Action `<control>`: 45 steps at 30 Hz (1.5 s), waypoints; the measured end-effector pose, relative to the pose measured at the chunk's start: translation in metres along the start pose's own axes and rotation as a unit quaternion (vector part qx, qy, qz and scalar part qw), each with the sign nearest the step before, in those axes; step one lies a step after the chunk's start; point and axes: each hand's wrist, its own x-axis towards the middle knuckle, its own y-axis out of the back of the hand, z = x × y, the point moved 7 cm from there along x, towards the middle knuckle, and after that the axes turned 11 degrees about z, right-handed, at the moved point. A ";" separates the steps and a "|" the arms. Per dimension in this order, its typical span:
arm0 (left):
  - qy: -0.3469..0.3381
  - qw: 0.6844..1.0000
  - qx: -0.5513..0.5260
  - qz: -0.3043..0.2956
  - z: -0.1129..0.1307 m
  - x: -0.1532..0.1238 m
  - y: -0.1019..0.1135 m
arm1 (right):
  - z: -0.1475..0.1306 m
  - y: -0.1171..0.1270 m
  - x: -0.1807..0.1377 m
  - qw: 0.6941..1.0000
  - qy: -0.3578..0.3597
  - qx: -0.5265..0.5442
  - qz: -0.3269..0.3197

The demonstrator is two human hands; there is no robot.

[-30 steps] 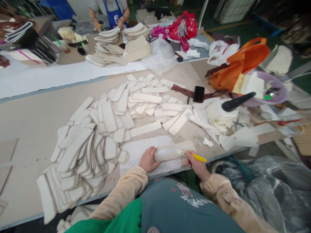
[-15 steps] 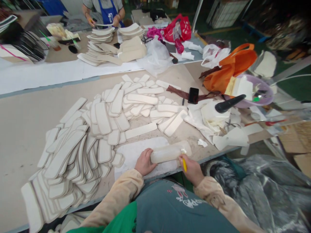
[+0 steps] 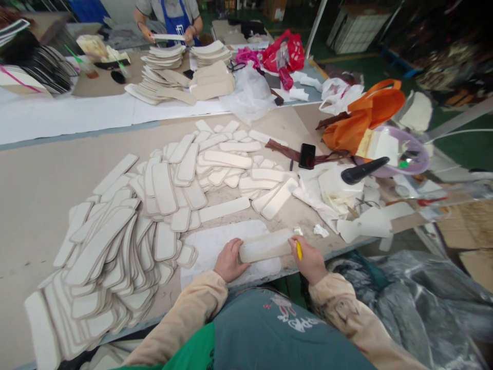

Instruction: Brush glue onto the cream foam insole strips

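Observation:
A pale, rounded strip (image 3: 267, 246) lies across a white sheet (image 3: 215, 235) near the table's front edge. My left hand (image 3: 230, 260) is closed on the strip's left end, thumb below and fingers above. At the other end is my right hand (image 3: 310, 259), closed round a yellow-handled tool (image 3: 299, 250); its working tip is hidden. The right fingers touch or nearly touch the strip's right end; I cannot tell which. A small white scrap (image 3: 298, 231) sits just above those fingers. To the left and behind spreads a big heap of similar pale strips (image 3: 165, 187).
Crumpled white paper (image 3: 320, 230) and a white container with a black nozzle (image 3: 364, 172) lie to the right. Behind them are a phone (image 3: 307, 155), an orange bag (image 3: 372, 115) and a purple basin (image 3: 418, 159). Across the table a co-worker (image 3: 175, 23) holds a strip.
My right hand has shifted slightly right, and the yellow handle now lies closer into the fist. The left hand stays on the strip's left end. Across the table, the co-worker's strip has been raised slightly.

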 end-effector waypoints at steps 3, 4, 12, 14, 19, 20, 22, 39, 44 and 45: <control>-0.002 1.000 -0.001 0.001 -0.001 0.000 0.000 | -0.016 -0.014 -0.005 0.999 0.020 -0.030 -0.035; -0.002 1.000 -0.001 0.001 -0.001 0.000 0.000 | -0.027 -0.019 -0.010 0.998 0.040 -0.008 -0.049; -0.004 1.000 -0.009 0.004 -0.003 0.000 -0.001 | -0.031 -0.004 -0.021 0.991 0.036 0.124 -0.021; -0.001 1.000 -0.010 0.003 -0.004 0.000 -0.001 | -0.009 -0.001 -0.016 0.999 0.006 0.052 0.003; -0.003 1.000 -0.011 0.004 -0.003 0.001 -0.001 | -0.015 -0.018 -0.026 0.998 -0.006 0.052 -0.035; -0.003 1.000 -0.011 0.007 -0.003 0.002 0.000 | -0.028 -0.023 -0.031 0.993 0.004 0.106 -0.058; -0.001 1.000 -0.009 0.008 -0.003 0.002 0.000 | -0.055 -0.034 -0.039 0.963 0.009 0.238 -0.124; 0.011 0.999 -0.016 0.030 0.002 -0.002 0.001 | -0.072 -0.074 -0.034 0.841 -0.214 0.465 -0.177; 0.012 0.999 -0.019 0.029 0.002 -0.002 0.002 | -0.071 -0.070 -0.037 0.813 -0.221 0.504 -0.192; 0.012 0.999 -0.020 0.028 0.002 -0.002 0.002 | -0.077 -0.073 -0.039 0.806 -0.213 0.511 -0.209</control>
